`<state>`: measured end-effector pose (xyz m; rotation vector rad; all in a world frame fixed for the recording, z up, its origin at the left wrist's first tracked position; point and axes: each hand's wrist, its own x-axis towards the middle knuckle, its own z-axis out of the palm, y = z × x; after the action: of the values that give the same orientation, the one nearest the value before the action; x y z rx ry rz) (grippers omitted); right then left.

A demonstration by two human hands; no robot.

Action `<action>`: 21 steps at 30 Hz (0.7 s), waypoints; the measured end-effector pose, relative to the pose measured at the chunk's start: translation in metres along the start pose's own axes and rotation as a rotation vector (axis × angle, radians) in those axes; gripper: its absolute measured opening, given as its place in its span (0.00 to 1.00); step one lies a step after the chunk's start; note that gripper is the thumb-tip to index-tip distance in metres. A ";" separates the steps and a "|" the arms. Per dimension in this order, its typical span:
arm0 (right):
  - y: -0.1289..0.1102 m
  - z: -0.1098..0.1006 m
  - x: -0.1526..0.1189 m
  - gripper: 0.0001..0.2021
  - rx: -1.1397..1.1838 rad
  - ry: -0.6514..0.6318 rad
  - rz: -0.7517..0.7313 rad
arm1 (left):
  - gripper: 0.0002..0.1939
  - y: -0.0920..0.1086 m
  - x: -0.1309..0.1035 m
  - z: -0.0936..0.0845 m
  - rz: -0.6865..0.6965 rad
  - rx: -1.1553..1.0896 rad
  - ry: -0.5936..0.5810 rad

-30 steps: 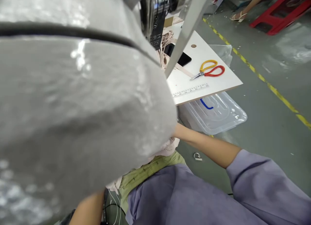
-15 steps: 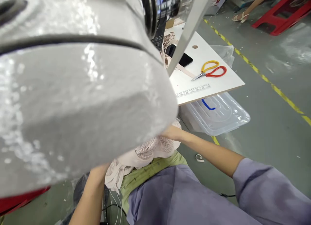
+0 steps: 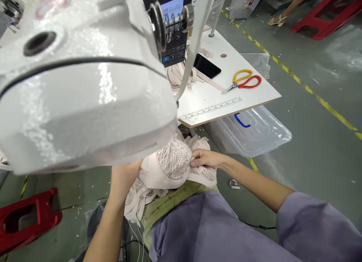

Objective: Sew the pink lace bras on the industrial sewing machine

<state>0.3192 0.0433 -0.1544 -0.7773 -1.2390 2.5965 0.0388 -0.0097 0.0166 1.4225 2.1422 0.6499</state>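
Note:
A pale pink lace bra lies bunched over my lap, its cups facing up. My right hand pinches the bra's fabric between the cups, thumb and fingers pressed together. At the bra's left side is my left hand, touching its edge; the fingers are hidden behind the sewing machine head. More pale fabric hangs down below the left hand. Under the bra, a green cloth lies across my waist.
The machine head fills the upper left, close above my hands. On the white tabletop are scissors, a clear ruler, a black phone and pale straps. A lidded plastic box stands below; a red stool is at left.
My view has shifted, so the machine head covers less and more of the bra shows. The right hand, partly covered before, now shows pinching the bra.

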 end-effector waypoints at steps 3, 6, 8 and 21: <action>-0.006 0.002 -0.009 0.17 -0.009 0.028 -0.049 | 0.16 -0.008 0.001 0.000 0.059 0.041 -0.003; -0.024 0.006 -0.023 0.18 -0.122 0.009 -0.160 | 0.11 -0.016 -0.008 0.002 0.173 0.165 0.151; -0.041 0.012 -0.034 0.16 -0.237 -0.003 -0.238 | 0.09 -0.012 -0.026 0.006 0.313 0.225 0.309; -0.127 0.116 -0.055 0.13 -1.132 0.008 -0.319 | 0.18 0.018 -0.055 0.018 0.540 0.111 -0.468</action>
<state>0.2963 0.0270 0.0240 -0.6066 -2.5641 1.4771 0.0813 -0.0523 0.0217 2.0067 1.4570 0.3282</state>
